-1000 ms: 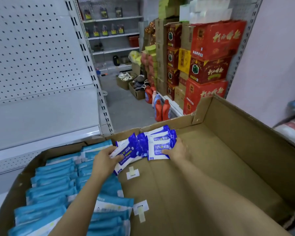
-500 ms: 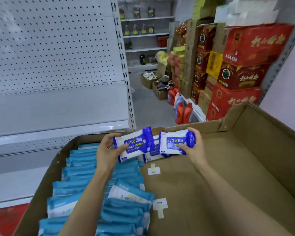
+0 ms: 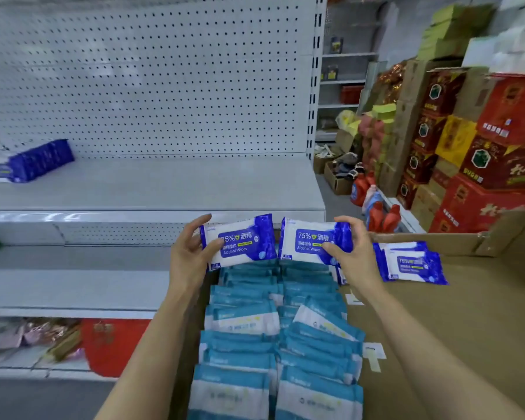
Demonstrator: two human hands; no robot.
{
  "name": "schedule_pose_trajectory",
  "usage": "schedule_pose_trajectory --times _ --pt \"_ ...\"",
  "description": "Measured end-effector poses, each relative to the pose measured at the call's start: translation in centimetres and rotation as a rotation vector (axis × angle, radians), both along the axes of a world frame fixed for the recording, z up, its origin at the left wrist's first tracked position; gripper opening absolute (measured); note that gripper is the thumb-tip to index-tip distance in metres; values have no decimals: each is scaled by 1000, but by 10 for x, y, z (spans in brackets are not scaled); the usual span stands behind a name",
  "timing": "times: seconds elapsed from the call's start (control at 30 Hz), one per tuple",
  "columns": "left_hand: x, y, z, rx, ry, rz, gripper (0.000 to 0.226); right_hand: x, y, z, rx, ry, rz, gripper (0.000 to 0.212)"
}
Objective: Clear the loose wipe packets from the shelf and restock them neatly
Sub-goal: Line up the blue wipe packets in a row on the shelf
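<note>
Single head-worn wide-angle view, looking forward and down, close over the cardboard box (image 3: pixel 467 313); white pegboard shelf (image 3: pixel 152 189) fills left and centre, aisle with stacked red cartons (image 3: pixel 494 165) recedes right.

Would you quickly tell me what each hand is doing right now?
Left hand: grips one alcohol wipes packet.
Right hand: grips a second alcohol wipes packet.

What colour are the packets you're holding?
White with dark blue ends and label, the left hand's packet clearest in the head view.

A white shelf (image 3: pixel 164 186) carries one row of dark blue wipe packets (image 3: pixel 31 162) at its left end.
</note>
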State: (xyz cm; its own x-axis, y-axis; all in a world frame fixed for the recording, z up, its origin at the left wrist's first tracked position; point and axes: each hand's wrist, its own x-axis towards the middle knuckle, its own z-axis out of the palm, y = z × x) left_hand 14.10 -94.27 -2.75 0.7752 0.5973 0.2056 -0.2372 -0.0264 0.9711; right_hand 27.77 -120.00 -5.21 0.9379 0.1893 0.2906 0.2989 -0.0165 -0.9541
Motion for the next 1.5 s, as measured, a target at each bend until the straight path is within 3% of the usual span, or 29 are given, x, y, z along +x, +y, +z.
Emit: schedule_pose_trajectory --times 0.5,0.8,1.1,1.5 --pt "-178 171 16 74 -29 192 45 -133 198 33 169 -15 235 45" --pt "-254 278 20 96 21 313 46 -174 321 38 157 -11 351 45" --pt "-253 373 8 94 55 350 44 -166 435 35 149 -26 435 46" --pt "-190 526 27 83 48 328 40 -115 577 51 152 -42 452 47"
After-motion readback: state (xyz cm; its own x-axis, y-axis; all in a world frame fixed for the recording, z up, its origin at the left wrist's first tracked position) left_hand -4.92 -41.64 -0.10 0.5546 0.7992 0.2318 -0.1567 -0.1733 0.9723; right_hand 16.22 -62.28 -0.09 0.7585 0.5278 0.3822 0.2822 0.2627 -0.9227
